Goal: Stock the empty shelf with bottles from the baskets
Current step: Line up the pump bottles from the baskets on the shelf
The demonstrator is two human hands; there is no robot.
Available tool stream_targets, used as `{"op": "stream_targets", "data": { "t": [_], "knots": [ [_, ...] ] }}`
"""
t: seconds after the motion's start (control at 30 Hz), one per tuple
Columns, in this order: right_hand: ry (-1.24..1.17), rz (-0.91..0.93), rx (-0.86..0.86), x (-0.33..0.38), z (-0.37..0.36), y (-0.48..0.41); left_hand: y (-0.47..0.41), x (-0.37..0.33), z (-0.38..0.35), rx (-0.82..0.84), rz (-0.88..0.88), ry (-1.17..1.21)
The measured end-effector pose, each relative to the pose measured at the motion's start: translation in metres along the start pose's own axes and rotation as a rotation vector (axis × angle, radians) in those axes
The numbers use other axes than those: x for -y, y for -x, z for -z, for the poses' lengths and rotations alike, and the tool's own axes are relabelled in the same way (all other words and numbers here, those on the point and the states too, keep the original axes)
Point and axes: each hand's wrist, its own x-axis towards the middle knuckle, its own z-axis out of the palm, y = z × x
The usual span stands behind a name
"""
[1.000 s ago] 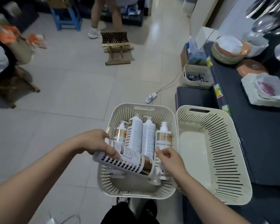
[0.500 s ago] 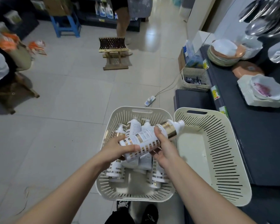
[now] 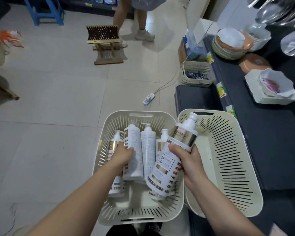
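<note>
Over the 6 o'clock basket [image 3: 140,217], gripping a stiff, slick bottle [image 3: 167,167] mid-body with right hand [image 3: 190,160], apparently a second bottle [image 3: 115,142] with left hand [image 3: 122,155].

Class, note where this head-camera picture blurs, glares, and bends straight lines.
Head view: motion blur smears the left hand and the white bottles under it; the white-and-gold pump bottle in the right hand reads sharply; glossy floor tiles glare at top; the dark shelf's edge bows.
</note>
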Motion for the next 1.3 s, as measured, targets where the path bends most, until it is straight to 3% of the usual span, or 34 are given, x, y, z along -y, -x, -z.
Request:
{"op": "stream_targets", "data": {
  "t": [0.1,0.3,0.47,0.83,0.93,1.1,1.3],
  "knots": [
    [0.041,0.018,0.025,-0.002,0.002,-0.003,-0.004,-0.001,-0.003,-0.073,0.058,0.132],
    [0.094,0.017,0.068,-0.010,-0.002,-0.010,-0.010,-0.001,-0.014,-0.133,0.040,0.096],
    [0.088,-0.004,0.112,-0.015,-0.004,-0.016,-0.012,-0.002,-0.012,0.050,0.152,0.367],
    [-0.154,-0.045,0.176,-0.017,0.012,-0.007,0.010,-0.003,-0.021,0.198,0.208,0.525],
    [-0.223,-0.046,0.176,-0.012,0.015,0.002,0.025,-0.007,-0.018,0.293,0.162,0.485],
    [-0.251,-0.002,0.189,0.007,0.022,0.028,0.051,-0.041,-0.018,0.457,-0.056,0.342],
    [-0.170,0.148,0.063,0.047,0.060,0.070,0.089,-0.101,-0.047,0.560,-0.196,0.353]
  ]
}}
